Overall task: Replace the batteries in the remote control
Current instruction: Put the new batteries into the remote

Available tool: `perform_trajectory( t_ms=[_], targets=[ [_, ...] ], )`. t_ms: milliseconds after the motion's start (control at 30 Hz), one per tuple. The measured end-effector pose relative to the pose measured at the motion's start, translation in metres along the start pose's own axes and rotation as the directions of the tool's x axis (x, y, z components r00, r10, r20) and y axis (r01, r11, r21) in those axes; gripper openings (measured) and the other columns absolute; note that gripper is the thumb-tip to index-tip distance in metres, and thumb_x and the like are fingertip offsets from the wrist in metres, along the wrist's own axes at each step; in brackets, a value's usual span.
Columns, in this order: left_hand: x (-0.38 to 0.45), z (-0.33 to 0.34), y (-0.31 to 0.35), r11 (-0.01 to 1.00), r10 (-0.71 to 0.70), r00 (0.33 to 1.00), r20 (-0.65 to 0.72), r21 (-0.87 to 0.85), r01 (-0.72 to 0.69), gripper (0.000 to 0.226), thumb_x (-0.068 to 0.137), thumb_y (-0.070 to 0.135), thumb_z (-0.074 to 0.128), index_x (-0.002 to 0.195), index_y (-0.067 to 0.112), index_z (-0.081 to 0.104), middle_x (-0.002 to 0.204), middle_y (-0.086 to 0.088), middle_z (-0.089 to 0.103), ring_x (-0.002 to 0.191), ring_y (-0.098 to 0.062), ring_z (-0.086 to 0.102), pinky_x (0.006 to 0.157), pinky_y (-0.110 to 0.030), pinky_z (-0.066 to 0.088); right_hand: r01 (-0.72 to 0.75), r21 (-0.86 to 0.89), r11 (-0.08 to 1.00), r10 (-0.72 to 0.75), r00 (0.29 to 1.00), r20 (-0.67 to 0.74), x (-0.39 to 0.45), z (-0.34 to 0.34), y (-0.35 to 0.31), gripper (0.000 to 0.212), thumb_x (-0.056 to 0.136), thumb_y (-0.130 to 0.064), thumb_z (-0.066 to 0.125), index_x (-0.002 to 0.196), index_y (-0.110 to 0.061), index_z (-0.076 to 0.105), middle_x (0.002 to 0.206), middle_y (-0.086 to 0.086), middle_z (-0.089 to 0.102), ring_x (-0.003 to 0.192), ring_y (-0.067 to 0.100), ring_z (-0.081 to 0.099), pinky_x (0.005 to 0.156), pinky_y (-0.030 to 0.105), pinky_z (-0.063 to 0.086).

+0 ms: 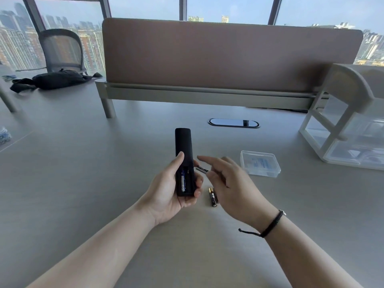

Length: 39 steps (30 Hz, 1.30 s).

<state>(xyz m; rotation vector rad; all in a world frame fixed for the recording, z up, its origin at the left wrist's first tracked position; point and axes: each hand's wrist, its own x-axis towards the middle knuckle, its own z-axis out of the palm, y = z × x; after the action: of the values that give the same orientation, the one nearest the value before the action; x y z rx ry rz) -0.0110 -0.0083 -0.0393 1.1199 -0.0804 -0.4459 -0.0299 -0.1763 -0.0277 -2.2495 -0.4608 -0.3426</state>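
L hand (170, 190) grips the remote (184, 161) above the table (83, 183), bay open w/ one blue cell (182, 180) in the left slot. R hand (230, 183) pinches a dark cell (202, 169) just beside the remote, index finger straight. A black-gold cell (213, 196) lies on the table between the hands. Risks: cell goes in w/ polarity reversed, slips from the thin pinch, or old and new get mixed.

A brown fabric divider panel (228, 55) stands across the grey desk (83, 183). A black oval cable opening (233, 123) lies in the desk before it. At the left, a black bag (56, 80) rests near a grey mesh office chair (62, 50). A white frame organizer with clear drawers (342, 125) stands at the right.
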Motion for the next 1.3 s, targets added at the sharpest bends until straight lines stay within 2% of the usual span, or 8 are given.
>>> perform_trajectory(
  t_ms=[133,300,400,567,767,933,1167,1300],
  targets=[
    [0.001,0.0,0.0,1.0,-0.019,1.0,-0.015,-0.002,0.019,0.05,0.094,0.057,0.044,0.086,0.011,0.06,0.07,-0.01,0.057,0.055,-0.024,0.052,0.053,-0.03,0.032,0.086,-0.122,0.989,-0.075,0.993,0.092,-0.005,0.004,-0.002,0.046,0.099,-0.012,0.047,0.139,-0.035,0.051,0.091,-0.007,0.047,0.074,0.001,0.052,0.071,0.005,0.038],
    [0.0,0.0,0.002,0.999,0.018,1.0,-0.009,-0.037,-0.019,0.041,0.095,0.054,0.043,0.095,0.016,0.059,0.069,-0.011,0.056,0.053,-0.025,0.052,0.05,-0.028,0.031,0.084,-0.146,0.986,-0.075,0.995,0.07,-0.004,0.001,-0.002,0.029,0.095,-0.016,0.057,0.122,-0.026,0.058,0.076,-0.011,0.052,0.066,0.004,0.051,0.062,0.012,0.038],
    [0.0,-0.001,0.002,0.999,0.024,1.0,-0.009,-0.04,-0.024,0.043,0.095,0.055,0.043,0.1,0.014,0.057,0.069,-0.012,0.056,0.053,-0.025,0.052,0.049,-0.028,0.032,0.036,-0.072,0.997,-0.035,0.999,0.022,-0.004,0.001,-0.004,0.02,0.092,-0.017,0.062,0.11,-0.022,0.055,0.065,-0.004,0.06,0.062,0.014,0.055,0.056,0.02,0.042],
    [-0.002,0.0,0.002,0.999,0.012,1.0,-0.004,-0.04,-0.012,0.044,0.095,0.055,0.042,0.104,0.013,0.054,0.069,-0.012,0.056,0.053,-0.025,0.052,0.049,-0.029,0.028,-0.086,0.164,0.983,0.108,0.986,-0.131,0.0,-0.003,-0.006,0.022,0.084,-0.015,0.073,0.102,-0.023,0.063,0.069,-0.002,0.068,0.056,0.012,0.06,0.055,0.025,0.05],
    [-0.002,0.001,0.002,0.999,-0.01,0.999,-0.031,-0.035,0.009,0.043,0.094,0.056,0.044,0.099,0.015,0.056,0.07,-0.01,0.057,0.052,-0.025,0.054,0.049,-0.028,0.034,-0.097,0.302,0.948,0.107,0.994,-0.015,-0.004,0.0,-0.013,0.027,0.086,-0.012,0.071,0.101,-0.035,0.07,0.068,0.003,0.073,0.054,0.029,0.063,0.052,0.038,0.054],
    [-0.002,0.003,0.001,0.999,-0.011,1.0,-0.023,-0.038,0.01,0.038,0.095,0.051,0.045,0.088,0.019,0.063,0.075,-0.005,0.059,0.057,-0.018,0.054,0.055,-0.03,0.033,-0.104,0.275,0.956,0.112,0.994,-0.014,-0.005,0.009,-0.012,0.025,0.081,-0.014,0.075,0.101,-0.029,0.068,0.067,0.005,0.071,0.048,0.013,0.058,0.054,0.034,0.053],
    [0.002,0.0,-0.003,1.0,-0.009,1.0,-0.002,-0.004,0.009,0.037,0.097,0.05,0.044,0.103,0.019,0.063,0.084,-0.004,0.061,0.073,-0.021,0.053,0.055,-0.031,0.037,-0.069,0.131,0.989,0.078,0.995,-0.064,-0.007,0.009,-0.012,0.015,0.078,-0.016,0.077,0.092,-0.022,0.075,0.06,-0.003,0.065,0.048,0.006,0.054,0.051,0.018,0.045],
    [0.0,0.003,-0.002,1.0,0.018,1.0,-0.013,0.003,-0.018,0.037,0.099,0.046,0.042,0.107,0.015,0.061,0.078,-0.005,0.062,0.07,-0.023,0.054,0.058,-0.034,0.038,0.002,0.069,0.998,0.005,0.995,-0.102,-0.008,0.009,-0.014,0.005,0.078,-0.014,0.073,0.081,-0.017,0.075,0.054,0.003,0.063,0.048,0.018,0.054,0.05,0.034,0.049]
  ],
)
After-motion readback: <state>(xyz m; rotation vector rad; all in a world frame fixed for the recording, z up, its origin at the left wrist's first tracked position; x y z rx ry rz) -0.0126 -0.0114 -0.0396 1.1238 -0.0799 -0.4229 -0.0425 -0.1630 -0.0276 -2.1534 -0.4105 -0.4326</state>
